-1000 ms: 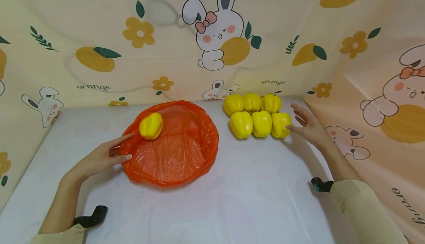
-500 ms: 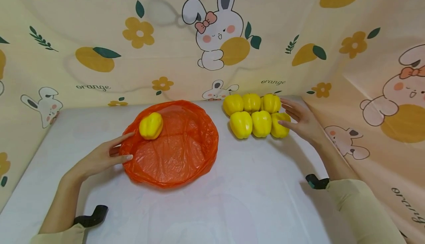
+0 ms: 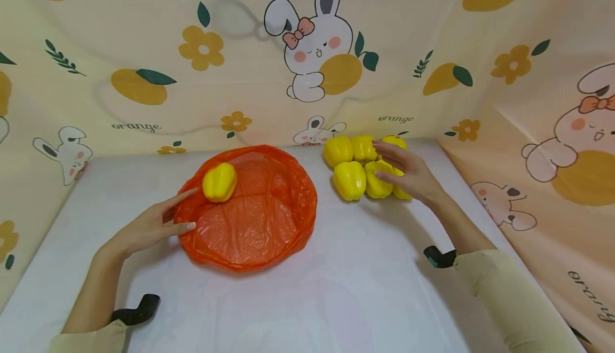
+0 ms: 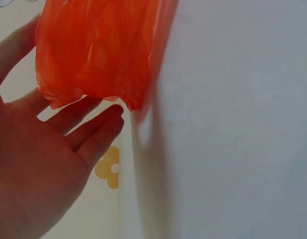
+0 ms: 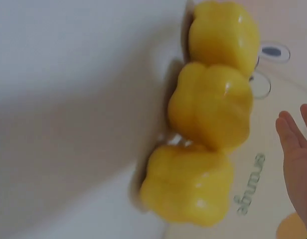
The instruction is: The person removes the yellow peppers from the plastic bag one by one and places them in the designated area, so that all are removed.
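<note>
A yellow bell pepper lies inside the orange plastic bag, toward its back left. The bag's mouth is spread wide and round. My left hand rests at the bag's left edge, fingers extended and spread against the thin plastic. Two rows of yellow bell peppers stand at the back right. Over the right end of these rows hovers my right hand, fingers loosely extended and holding nothing. It partly hides the rightmost peppers. In the right wrist view, the front-row peppers appear beside the hand.
A white tabletop runs under everything. Patterned cloth with rabbits and oranges hangs behind and along the sides, close behind the back row. A black device sits at the right wrist, another at the left.
My right hand has moved left from beside the rightmost peppers to a place over them. The left hand stays at the bag's edge. Peppers and bag look unmoved.
</note>
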